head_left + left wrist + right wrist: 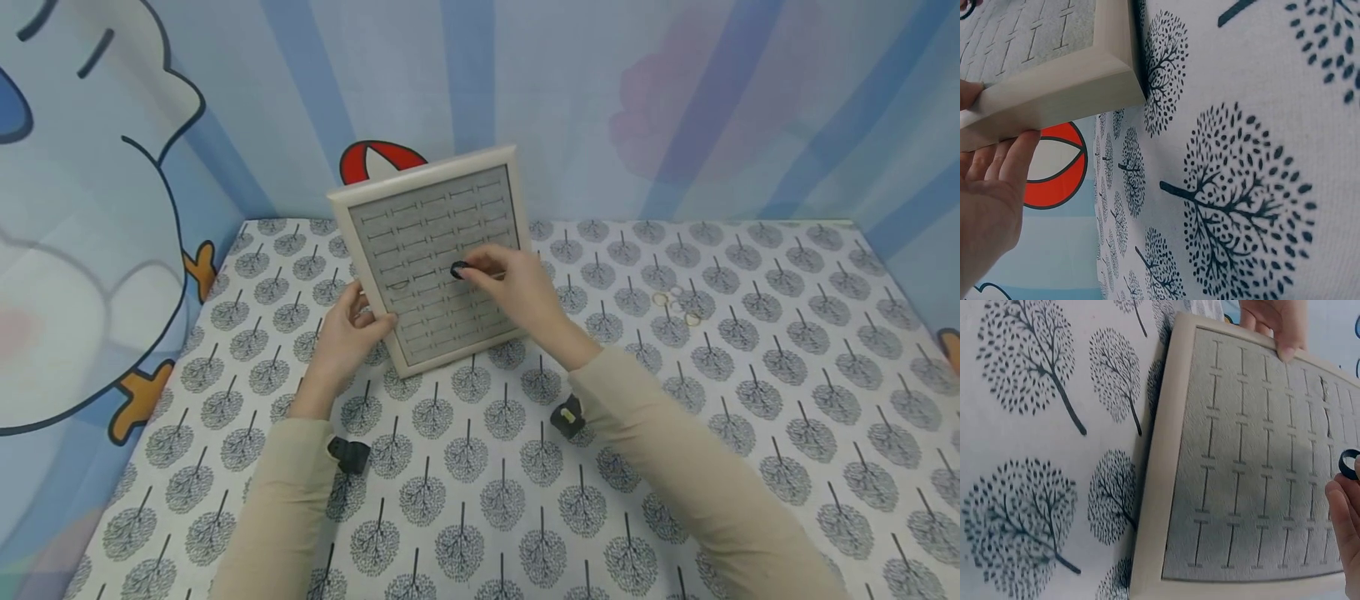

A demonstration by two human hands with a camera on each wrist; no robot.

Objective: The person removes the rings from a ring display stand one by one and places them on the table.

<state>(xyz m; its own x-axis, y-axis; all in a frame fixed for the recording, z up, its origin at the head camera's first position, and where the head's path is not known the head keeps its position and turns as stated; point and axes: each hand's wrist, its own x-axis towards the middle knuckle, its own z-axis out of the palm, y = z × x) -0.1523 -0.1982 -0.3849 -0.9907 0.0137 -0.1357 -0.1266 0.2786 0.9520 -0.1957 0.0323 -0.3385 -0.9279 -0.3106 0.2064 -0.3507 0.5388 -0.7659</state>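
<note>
A ring display board [442,308] with a pale wooden frame and a grey slotted pad stands tilted on the table. My left hand [351,333] grips its left side, thumb on the front and fingers behind; the left wrist view shows those fingers under the frame [1054,94]. My right hand [517,287] pinches a black ring [459,269] in front of the pad's middle. In the right wrist view the ring [1349,464] is held near the slots; whether it touches the pad I cannot tell. One slot at the pad's left looks slightly pulled open.
Several small rings [677,305], gold and pale, lie on the tree-patterned tablecloth [502,500] to the right of the board. Behind the table hangs a blue striped cartoon backdrop [570,100]. Dark wrist cameras [349,456] are strapped at both sleeves.
</note>
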